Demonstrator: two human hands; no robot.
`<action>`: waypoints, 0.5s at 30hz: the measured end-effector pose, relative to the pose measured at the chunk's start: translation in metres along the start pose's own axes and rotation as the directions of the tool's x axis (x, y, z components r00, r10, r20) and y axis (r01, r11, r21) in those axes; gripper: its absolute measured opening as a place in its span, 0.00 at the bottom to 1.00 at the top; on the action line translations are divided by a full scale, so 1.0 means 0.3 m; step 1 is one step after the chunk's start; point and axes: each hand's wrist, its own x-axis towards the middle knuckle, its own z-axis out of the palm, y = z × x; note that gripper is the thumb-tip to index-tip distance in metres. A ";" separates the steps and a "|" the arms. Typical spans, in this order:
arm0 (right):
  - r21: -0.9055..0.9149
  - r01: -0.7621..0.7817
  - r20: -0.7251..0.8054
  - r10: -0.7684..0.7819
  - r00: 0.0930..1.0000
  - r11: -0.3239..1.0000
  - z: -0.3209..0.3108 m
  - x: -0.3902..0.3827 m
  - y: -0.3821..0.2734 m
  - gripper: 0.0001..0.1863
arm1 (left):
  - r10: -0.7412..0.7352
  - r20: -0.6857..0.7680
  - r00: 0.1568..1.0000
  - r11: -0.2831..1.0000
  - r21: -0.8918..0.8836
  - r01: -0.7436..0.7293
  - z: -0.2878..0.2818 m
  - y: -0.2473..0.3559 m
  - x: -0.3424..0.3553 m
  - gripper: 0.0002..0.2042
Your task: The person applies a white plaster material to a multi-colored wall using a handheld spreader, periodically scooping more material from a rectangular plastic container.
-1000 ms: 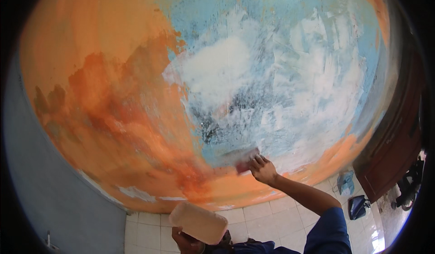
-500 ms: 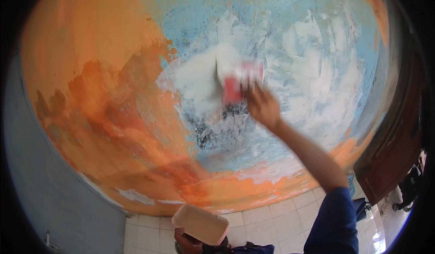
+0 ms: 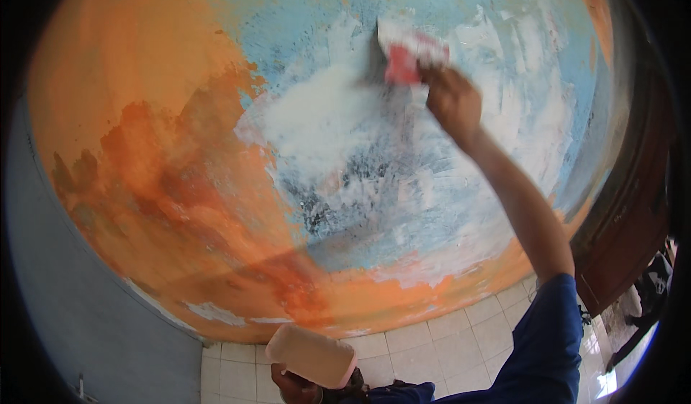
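Note:
My right hand (image 3: 450, 101) is closed on a red-and-white spreader (image 3: 404, 62), its blurred blade near or against the upper middle of the painted wall (image 3: 129, 58). The wall is orange on the left and light blue in the middle and right, with streaky white material and dark speckled patches over the blue. At the lower edge, my left hand (image 3: 291, 381) holds a pale rectangular container or slab (image 3: 311, 353), its fingers partly hidden beneath it. Whether the spreader actually touches the wall is unclear through the blur.
Light floor tiles (image 3: 453, 339) run along the wall's foot. A grey side wall (image 3: 86, 274) stands at the left. A dark red-brown door (image 3: 622, 224) is at the right, beside some dark objects (image 3: 651, 292) too unclear to name.
My right hand and spreader have swept from the bottom middle of the blue area up to its upper middle, with the arm stretched further. My left hand stays low with the pale object.

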 end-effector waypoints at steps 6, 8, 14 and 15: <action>0.309 -0.002 0.443 -0.142 0.885 0.951 -0.170 -0.995 -0.498 0.23 | 0.090 -0.106 0.990 0.983 0.169 -0.072 0.102 -0.054 -0.021 0.31; 0.443 -0.010 0.543 -0.259 0.799 0.897 -0.268 -1.079 -0.532 0.23 | 0.148 -0.145 0.978 0.967 0.230 -0.112 0.164 -0.049 -0.039 0.30; 0.190 -0.005 -0.020 0.009 1.000 0.982 -0.152 -0.233 -0.196 0.24 | 0.125 -0.177 0.976 0.981 0.169 -0.095 0.153 -0.028 -0.038 0.29; 0.109 0.025 -0.143 -0.010 0.990 0.994 -0.127 -0.101 -0.142 0.22 | 0.114 -0.171 0.979 0.983 0.161 -0.087 0.154 -0.036 -0.035 0.29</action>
